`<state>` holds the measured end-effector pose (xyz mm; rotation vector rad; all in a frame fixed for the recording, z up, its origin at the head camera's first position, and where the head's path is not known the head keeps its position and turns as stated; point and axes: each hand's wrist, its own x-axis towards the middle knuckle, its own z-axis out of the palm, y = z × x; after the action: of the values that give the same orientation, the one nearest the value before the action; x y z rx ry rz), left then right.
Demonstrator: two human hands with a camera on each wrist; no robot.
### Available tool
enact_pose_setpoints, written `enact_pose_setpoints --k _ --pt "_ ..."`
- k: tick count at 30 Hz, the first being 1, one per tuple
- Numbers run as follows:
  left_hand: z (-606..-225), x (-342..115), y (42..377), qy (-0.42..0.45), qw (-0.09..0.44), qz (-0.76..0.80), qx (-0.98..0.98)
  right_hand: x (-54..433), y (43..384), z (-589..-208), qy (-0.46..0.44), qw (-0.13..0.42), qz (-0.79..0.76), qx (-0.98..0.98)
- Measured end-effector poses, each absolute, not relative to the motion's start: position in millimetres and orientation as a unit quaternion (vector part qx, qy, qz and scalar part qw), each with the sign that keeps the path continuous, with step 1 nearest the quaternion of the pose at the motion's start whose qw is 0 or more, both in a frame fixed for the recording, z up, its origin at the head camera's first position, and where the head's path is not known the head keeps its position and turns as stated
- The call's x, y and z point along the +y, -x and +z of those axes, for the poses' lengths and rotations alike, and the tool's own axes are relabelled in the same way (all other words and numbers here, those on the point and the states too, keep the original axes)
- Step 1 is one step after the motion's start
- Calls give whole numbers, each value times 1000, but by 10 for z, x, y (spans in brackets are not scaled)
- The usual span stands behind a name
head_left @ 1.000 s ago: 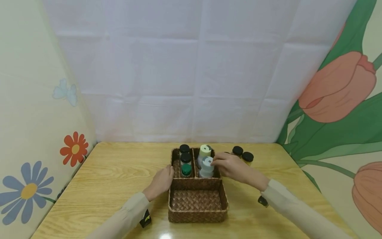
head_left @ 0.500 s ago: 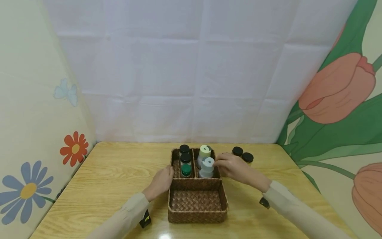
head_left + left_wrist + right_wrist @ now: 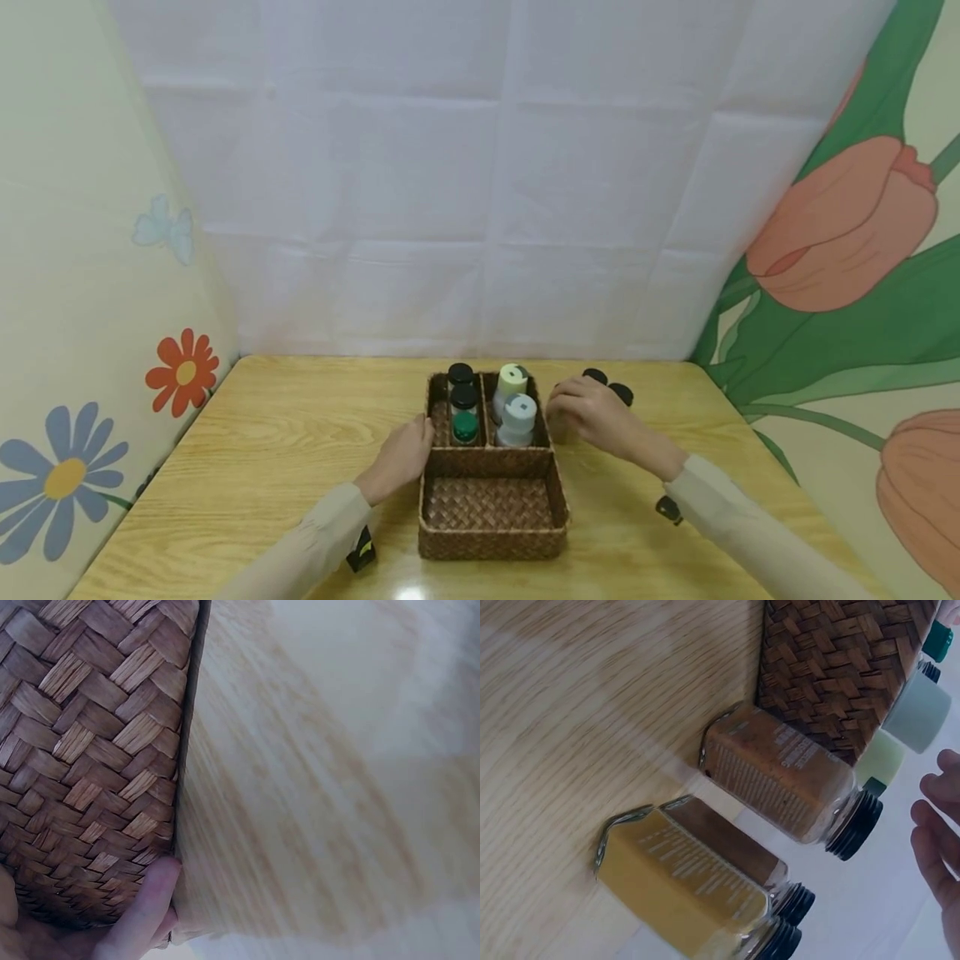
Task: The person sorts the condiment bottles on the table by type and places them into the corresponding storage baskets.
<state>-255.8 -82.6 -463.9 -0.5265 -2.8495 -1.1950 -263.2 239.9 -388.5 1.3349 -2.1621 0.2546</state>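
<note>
A brown woven basket [image 3: 491, 546] with three compartments sits mid-table. My left hand [image 3: 396, 458] rests against its left wall; in the left wrist view, a straight finger [image 3: 146, 904] lies along the weave. The back left compartment holds two black-lidded jars and a green-lidded jar [image 3: 465, 427]. Back right stand a light-blue-capped container [image 3: 517, 421] and a yellow-capped one [image 3: 512, 379]. My right hand [image 3: 603, 421] hovers just right of the basket, fingers loosely bent and holding nothing. Beneath it, a brown spice jar [image 3: 776, 776] with a black lid stands against the basket wall.
Farther right, a yellow spice jar [image 3: 679, 881] stands beside another brown jar [image 3: 724, 840], both black-lidded. The wooden table [image 3: 315, 400] meets a white cloth backdrop [image 3: 405, 208], with floral panels on both sides.
My right hand has drawn back to the right from the light-blue cap, opening a gap, and now covers more of the jars behind it. My left hand stays at the basket.
</note>
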Motion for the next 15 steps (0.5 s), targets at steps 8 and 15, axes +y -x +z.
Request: enact_pose_setpoints --k 8,15 --pt "-4650 -824 2556 173 6 -382 -908 2525 2678 -3929 -470 307 101 -822" --pt "-4633 -833 2550 175 20 -374 -911 2638 2702 -3933 -433 316 96 -838"
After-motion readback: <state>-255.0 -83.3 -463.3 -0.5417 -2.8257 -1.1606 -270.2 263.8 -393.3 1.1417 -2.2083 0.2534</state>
